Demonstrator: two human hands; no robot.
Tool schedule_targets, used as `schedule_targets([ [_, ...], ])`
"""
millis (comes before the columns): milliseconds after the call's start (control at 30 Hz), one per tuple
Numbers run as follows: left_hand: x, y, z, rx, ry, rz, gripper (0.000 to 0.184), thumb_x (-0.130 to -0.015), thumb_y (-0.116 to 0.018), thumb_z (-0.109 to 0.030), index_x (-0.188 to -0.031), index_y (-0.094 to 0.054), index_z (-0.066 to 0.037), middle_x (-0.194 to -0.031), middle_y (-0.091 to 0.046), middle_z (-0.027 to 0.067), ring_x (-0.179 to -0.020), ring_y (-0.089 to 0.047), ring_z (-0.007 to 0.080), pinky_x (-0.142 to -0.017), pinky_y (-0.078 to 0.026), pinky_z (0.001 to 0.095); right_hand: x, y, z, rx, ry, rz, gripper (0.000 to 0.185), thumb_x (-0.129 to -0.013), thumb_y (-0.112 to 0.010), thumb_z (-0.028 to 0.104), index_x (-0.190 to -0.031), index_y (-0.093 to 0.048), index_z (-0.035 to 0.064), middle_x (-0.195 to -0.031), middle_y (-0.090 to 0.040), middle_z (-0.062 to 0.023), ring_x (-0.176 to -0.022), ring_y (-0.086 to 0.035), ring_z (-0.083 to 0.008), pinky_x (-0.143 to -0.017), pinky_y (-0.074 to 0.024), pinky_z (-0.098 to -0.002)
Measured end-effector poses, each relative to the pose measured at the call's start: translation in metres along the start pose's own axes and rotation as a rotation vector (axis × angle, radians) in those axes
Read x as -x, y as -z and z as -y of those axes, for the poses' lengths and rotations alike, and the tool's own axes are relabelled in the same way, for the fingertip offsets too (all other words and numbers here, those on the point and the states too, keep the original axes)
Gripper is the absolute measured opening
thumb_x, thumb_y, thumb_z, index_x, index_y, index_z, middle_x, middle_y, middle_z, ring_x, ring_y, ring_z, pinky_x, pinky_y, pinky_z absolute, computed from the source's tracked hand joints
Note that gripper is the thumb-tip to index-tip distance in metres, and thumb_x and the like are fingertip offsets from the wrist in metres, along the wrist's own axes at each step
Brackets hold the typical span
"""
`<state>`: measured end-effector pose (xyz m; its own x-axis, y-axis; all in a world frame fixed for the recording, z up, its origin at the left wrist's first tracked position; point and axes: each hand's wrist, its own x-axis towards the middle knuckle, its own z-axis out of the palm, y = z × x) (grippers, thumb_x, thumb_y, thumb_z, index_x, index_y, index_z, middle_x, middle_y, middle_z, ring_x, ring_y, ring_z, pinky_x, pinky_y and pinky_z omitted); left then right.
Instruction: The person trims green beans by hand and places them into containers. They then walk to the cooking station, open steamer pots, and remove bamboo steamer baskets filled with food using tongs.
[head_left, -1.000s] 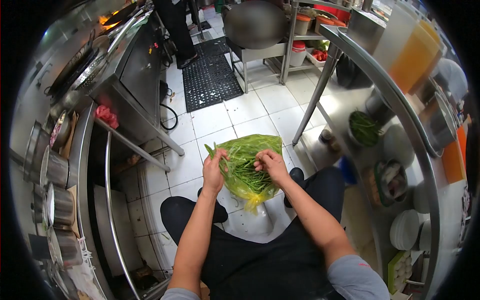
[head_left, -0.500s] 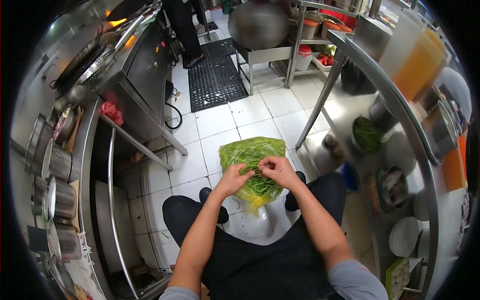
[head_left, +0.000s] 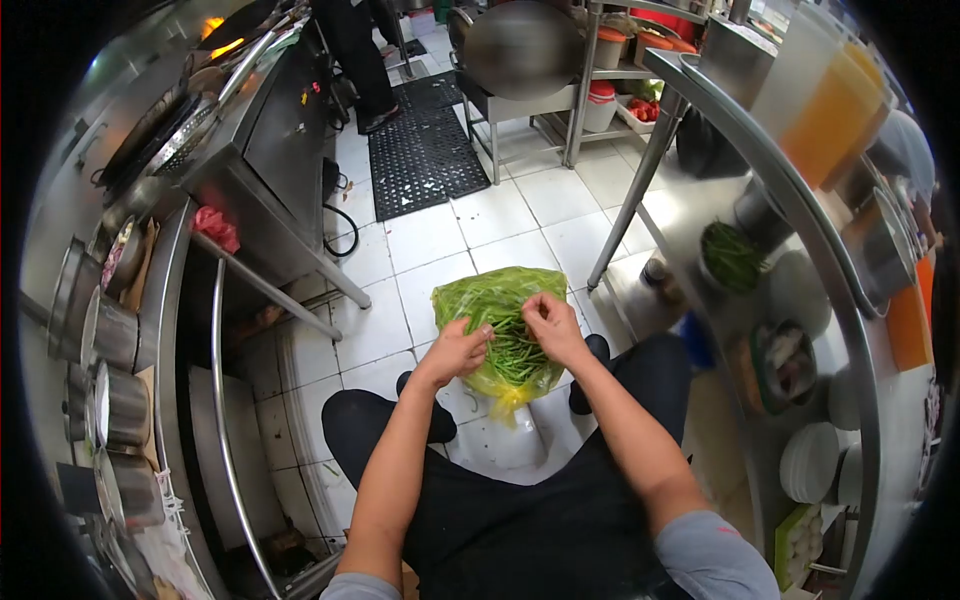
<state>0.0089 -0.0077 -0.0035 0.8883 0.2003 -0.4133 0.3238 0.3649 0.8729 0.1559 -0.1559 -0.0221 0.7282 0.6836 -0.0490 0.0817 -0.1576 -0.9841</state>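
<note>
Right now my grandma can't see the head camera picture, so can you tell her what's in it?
A person's left hand and right hand are over a yellow-green plastic bag of thin green stalks. Below is a white tiled floor in a busy kitchen, with a flame at the upper left.

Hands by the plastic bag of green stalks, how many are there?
2. The left hand is over the left side of the plastic bag; the right hand is over its right side, with green stalks between them. Neither hand is hidden.
</note>
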Motion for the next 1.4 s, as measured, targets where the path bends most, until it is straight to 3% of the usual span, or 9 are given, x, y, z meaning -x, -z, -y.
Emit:
schedule_targets([
  [133, 0.001, 0.004, 0.0, 0.132, -0.107, -0.048, 0.021, -0.1, -0.052, -0.026, -0.095, -0.05, -0.006, -0.059, -0.038, -0.0032, -0.045, -0.036, 0.0071, -0.04, -0.027, 0.023, 0.003, -0.002, -0.019, 0.287, 0.493, 0.192, 0.018, -0.089, -0.06, 0.015, -0.096, -0.067, 0.0007, -0.076, -0.064, -0.0056, -0.069, -0.059, -0.0151, -0.067, -0.0475, -0.0278],
  [200, -0.001, 0.006, 0.0, 0.235, -0.135, -0.131, 0.021, -0.1, -0.051, -0.027, -0.096, -0.049, -0.006, -0.061, -0.041, -0.0018, -0.045, -0.039, 0.008, -0.039, -0.03, 0.0231, 0.011, -0.005, -0.012, 0.275, 0.424, 0.194, 0.02, -0.09, -0.062, 0.018, -0.098, -0.068, 0.0011, -0.077, -0.064, -0.0037, -0.07, -0.058, -0.0099, -0.069, -0.0474, -0.0251],
  [267, -0.001, 0.005, -0.001, 0.258, -0.158, -0.155, 0.021, -0.1, -0.05, -0.027, -0.096, -0.049, -0.006, -0.061, -0.042, -0.0014, -0.045, -0.04, 0.0083, -0.039, -0.031, 0.0231, 0.013, -0.006, 0.0, 0.076, -0.032, 0.424, 0.021, -0.091, -0.062, 0.018, -0.099, -0.068, 0.0, -0.078, -0.065, -0.0038, -0.071, -0.058, -0.0101, -0.07, -0.0484, -0.026],
  [533, -0.002, 0.004, 0.001, 0.233, -0.241, -0.205, 0.021, -0.101, -0.049, -0.027, -0.097, -0.049, -0.006, -0.061, -0.044, -0.0002, -0.045, -0.041, 0.01, -0.04, -0.033, 0.0238, 0.014, -0.017, -0.025, 0.022, -0.006, 0.298, 0.017, -0.086, -0.06, 0.014, -0.09, -0.065, -0.0019, -0.076, -0.064, -0.0005, -0.067, -0.055, -0.0078, -0.061, -0.0445, -0.0248],
  [600, -0.005, 0.002, 0.003, 0.209, -0.344, -0.248, 0.022, -0.101, -0.049, -0.027, -0.097, -0.049, -0.005, -0.063, -0.045, 0.0002, -0.047, -0.043, 0.0102, -0.041, -0.034, 0.0249, 0.007, -0.018, -0.022, 0.055, 0.066, -0.038, 0.016, -0.083, -0.06, 0.013, -0.086, -0.065, -0.0021, -0.073, -0.063, -0.0012, -0.066, -0.054, -0.0079, -0.06, -0.0439, -0.0248],
  [767, -0.007, 0.026, -0.001, 0.217, -0.467, -0.38, 0.022, -0.101, -0.049, -0.026, -0.094, -0.051, -0.006, -0.066, -0.05, 0.0016, -0.053, -0.048, 0.0112, -0.047, -0.039, 0.0248, 0.003, -0.007, -0.007, 0.327, 0.303, -0.047, 0.013, -0.08, -0.063, 0.012, -0.088, -0.064, 0.0007, -0.076, -0.058, -0.0097, -0.069, -0.057, -0.0192, -0.062, -0.047, -0.0312],
  [833, -0.011, 0.023, -0.004, 0.26, -0.546, -0.475, 0.024, -0.101, -0.048, -0.028, -0.092, -0.052, -0.007, -0.067, -0.051, 0.0023, -0.055, -0.049, 0.012, -0.051, -0.043, 0.0271, 0.006, -0.023, -0.016, 0.687, 0.619, 0.044, 0.012, -0.078, -0.062, 0.009, -0.088, -0.064, 0.0026, -0.087, -0.056, -0.0126, -0.082, -0.059, -0.0269, -0.067, -0.0485, -0.037],
  [1067, -0.001, 0.017, -0.002, 0.352, -0.372, -0.337, 0.021, -0.1, -0.051, -0.025, -0.09, -0.053, -0.006, -0.064, -0.048, 0.0009, -0.049, -0.043, 0.0095, -0.046, -0.041, 0.0287, 0.002, -0.043, -0.045, 0.895, 0.599, 0.045, 0.008, -0.078, -0.059, 0.007, -0.084, -0.063, 0.0053, -0.088, -0.053, -0.012, -0.087, -0.057, -0.0293, -0.071, -0.0484, -0.0422],
  [1400, -0.003, -0.011, 0.008, -0.268, -0.261, -0.118, 0.022, -0.09, -0.068, -0.019, -0.107, -0.066, -0.006, -0.064, -0.054, -0.0058, -0.046, -0.039, 0.0027, -0.042, -0.031, 0.0219, 0.029, -0.007, 0.043, 0.283, 0.515, -0.008, 0.011, -0.082, -0.064, 0.001, -0.093, -0.064, 0.001, -0.085, -0.062, -0.0112, -0.068, -0.065, -0.0224, -0.061, -0.0523, -0.031],
])
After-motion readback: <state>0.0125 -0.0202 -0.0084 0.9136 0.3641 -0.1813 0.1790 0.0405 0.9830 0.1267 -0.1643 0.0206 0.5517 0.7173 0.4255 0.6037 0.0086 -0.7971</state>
